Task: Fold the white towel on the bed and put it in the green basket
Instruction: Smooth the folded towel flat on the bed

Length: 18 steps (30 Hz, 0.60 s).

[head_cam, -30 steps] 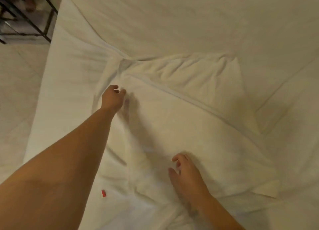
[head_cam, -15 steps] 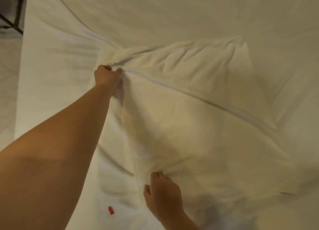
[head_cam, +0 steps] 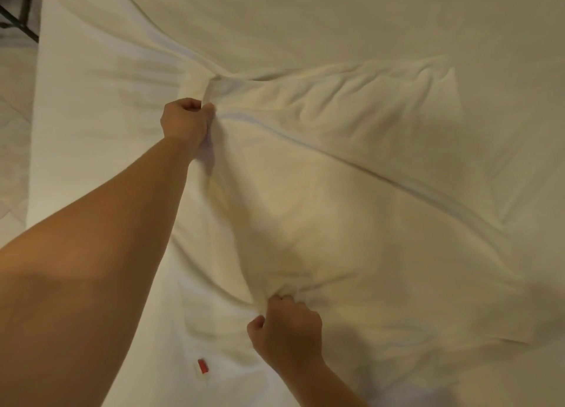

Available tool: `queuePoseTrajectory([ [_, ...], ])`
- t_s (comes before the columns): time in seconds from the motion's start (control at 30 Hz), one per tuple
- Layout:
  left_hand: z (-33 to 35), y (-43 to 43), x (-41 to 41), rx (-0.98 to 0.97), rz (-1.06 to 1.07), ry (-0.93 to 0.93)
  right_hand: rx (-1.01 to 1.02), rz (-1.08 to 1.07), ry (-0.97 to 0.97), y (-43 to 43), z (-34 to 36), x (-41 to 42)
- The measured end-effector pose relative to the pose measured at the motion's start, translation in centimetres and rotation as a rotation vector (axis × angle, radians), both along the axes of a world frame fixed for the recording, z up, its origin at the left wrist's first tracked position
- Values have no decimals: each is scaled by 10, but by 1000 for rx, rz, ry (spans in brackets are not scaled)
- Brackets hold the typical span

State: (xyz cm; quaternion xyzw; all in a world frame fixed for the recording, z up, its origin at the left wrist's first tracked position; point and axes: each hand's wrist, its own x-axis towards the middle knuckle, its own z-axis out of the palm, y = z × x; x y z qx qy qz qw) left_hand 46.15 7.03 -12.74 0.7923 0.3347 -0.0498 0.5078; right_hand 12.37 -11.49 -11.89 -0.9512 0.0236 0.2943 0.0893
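Update: both hands have gone from resting to gripping. A second ago the left hand [head_cam: 186, 122] lay loose at the far-left edge of the white towel [head_cam: 336, 217] and the right hand [head_cam: 287, 330] sat open on its near part. Half a second ago both were closing. Now both are fists clamped on cloth. The left hand has the far-left edge bunched in curled fingers. The right hand pinches the near edge, and creases fan out from that pinch, so the fabric between the hands looks taut. The towel is on the bed [head_cam: 305, 24], spread mostly flat, with a long diagonal line running from the left hand toward the right side. I can't tell if that line is a hem band or a fold edge. The strip beyond it is rumpled. My read: the grasp is set along the left side and the next move is to carry that side over to the right for a fold. No such fold has been made yet. Green basket isn't in view, so the put-away step is well off. One risk: it's white on white, and sheet creases converge just beyond the left hand, so that hand may have caught some sheet along with the towel. Also there: a small red tag [head_cam: 202, 366] near the left forearm (can't tell if it's on the towel or the sheet), and a black frame [head_cam: 18, 18] on the floor [head_cam: 12, 131] at far left.
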Motion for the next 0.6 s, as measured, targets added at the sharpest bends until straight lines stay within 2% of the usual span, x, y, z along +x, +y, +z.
queuePoseTrajectory([
  [0.13, 6, 8, 3, -186, 16, -55, 25, -3, -62, -2, 8, 2],
  [0.23, 14, 16, 9, -249, 27, -86, 91, -6, -86, 6, 14, 3],
  [0.33, 27, 23, 12, -258, 32, -108, 256, 64, -103, 17, 19, 3],
  [0.37, 29, 27, 14, -258, 36, -121, 311, 36, -55, 21, 24, 7],
  [0.43, 34, 36, 17, -255, 57, -144, 346, 75, 67, 33, 35, 16],
  [0.6, 42, 69, 20, -182, 149, -186, 500, 170, 92, 72, 58, 30],
])
